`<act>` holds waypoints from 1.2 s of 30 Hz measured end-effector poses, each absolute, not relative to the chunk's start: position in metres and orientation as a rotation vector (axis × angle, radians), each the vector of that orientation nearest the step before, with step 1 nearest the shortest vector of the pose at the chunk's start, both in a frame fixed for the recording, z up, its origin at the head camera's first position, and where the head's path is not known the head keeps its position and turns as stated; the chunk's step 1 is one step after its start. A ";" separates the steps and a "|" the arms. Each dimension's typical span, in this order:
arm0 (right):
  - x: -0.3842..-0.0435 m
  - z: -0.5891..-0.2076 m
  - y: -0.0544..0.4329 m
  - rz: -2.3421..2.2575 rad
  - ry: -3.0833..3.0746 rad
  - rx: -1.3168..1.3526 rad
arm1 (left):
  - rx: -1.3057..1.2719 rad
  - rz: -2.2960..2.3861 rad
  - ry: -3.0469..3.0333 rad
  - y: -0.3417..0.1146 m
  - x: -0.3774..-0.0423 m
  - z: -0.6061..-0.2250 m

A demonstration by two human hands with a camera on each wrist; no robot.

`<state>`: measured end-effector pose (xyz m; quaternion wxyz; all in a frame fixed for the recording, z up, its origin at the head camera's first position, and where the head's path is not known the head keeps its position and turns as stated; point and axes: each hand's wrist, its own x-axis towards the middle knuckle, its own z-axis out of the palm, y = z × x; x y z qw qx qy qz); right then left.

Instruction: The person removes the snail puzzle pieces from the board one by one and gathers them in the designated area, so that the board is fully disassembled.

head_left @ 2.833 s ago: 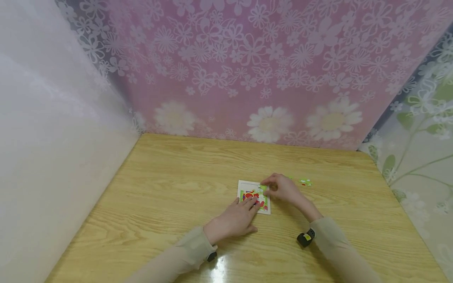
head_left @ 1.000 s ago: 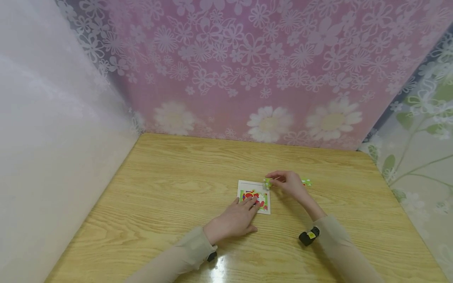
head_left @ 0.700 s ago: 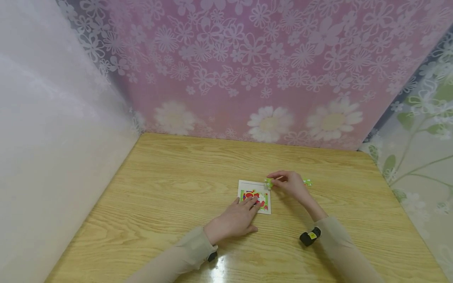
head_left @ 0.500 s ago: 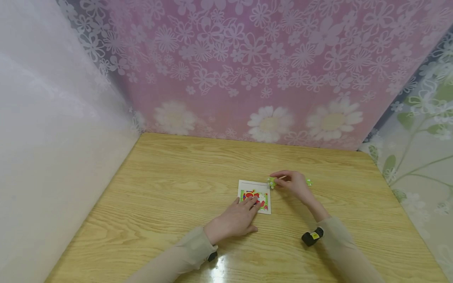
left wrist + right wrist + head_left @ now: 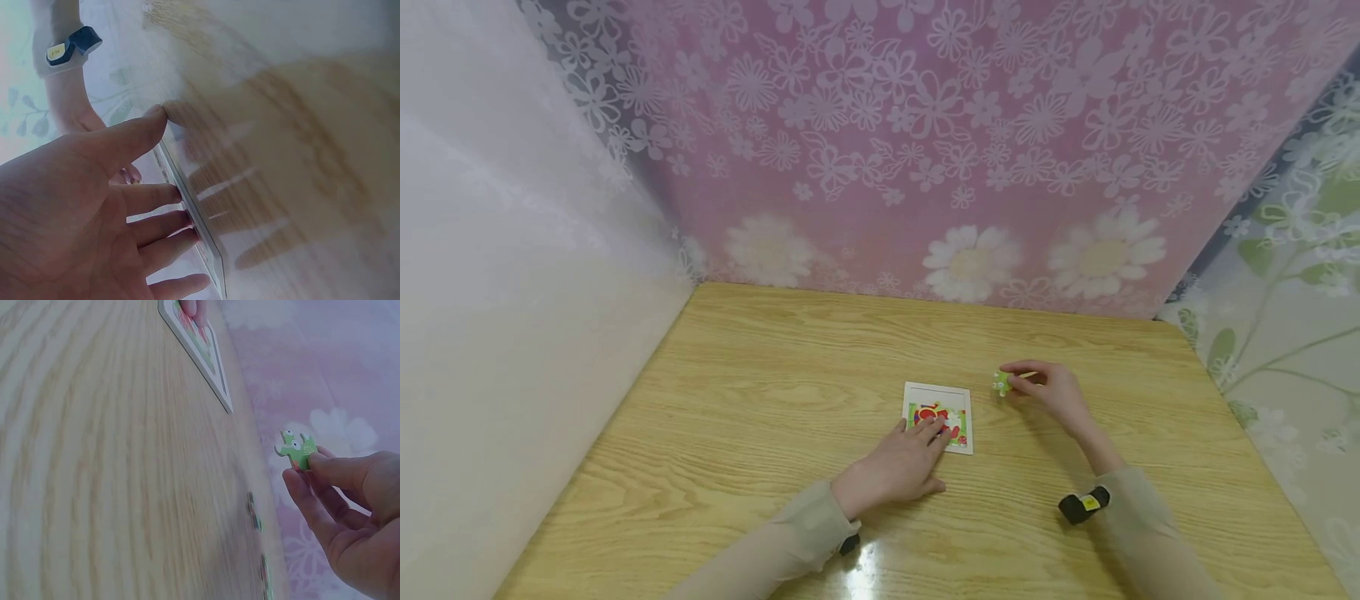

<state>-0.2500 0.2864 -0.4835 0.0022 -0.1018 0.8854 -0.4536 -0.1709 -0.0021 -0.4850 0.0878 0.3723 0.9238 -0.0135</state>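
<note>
A small jigsaw puzzle in a white frame tray point(image 5: 917, 395) lies on the wooden table, its lower part filled with a red and green picture and its upper strip bare. My left hand point(image 5: 895, 467) rests on it, fingers extended over the picture and covering part of it. In the left wrist view the fingertips of that hand point(image 5: 81, 200) touch the tray point(image 5: 205, 232). To the right of the tray, my right hand point(image 5: 1060, 402) pinches a green puzzle piece point(image 5: 1002, 383) between thumb and fingers. The right wrist view shows this piece point(image 5: 303, 453) held above the table, with white eye shapes on it.
Loose puzzle pieces point(image 5: 265, 578) lie on the table under the right hand, hidden in the head view. The wooden table point(image 5: 760, 375) meets a pink flowered backdrop point(image 5: 865, 167) at its far edge. A pale wall point(image 5: 535, 292) stands on the left.
The right hand has lifted the green piece from the tray's upper right corner and moved right with it, over the loose pieces. My left hand has stayed in place.
</note>
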 end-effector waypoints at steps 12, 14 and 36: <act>-0.241 -0.479 0.341 -1.447 2.853 -0.195 | 1.126 -0.034 2.746 -0.003 -0.171 -0.484; -0.240 -0.477 0.352 -1.446 2.868 -0.164 | 1.125 -0.035 2.746 -0.003 -0.171 -0.485; -0.243 -0.482 0.413 -1.382 2.779 0.035 | 1.129 -0.026 2.749 -0.003 -0.170 -0.485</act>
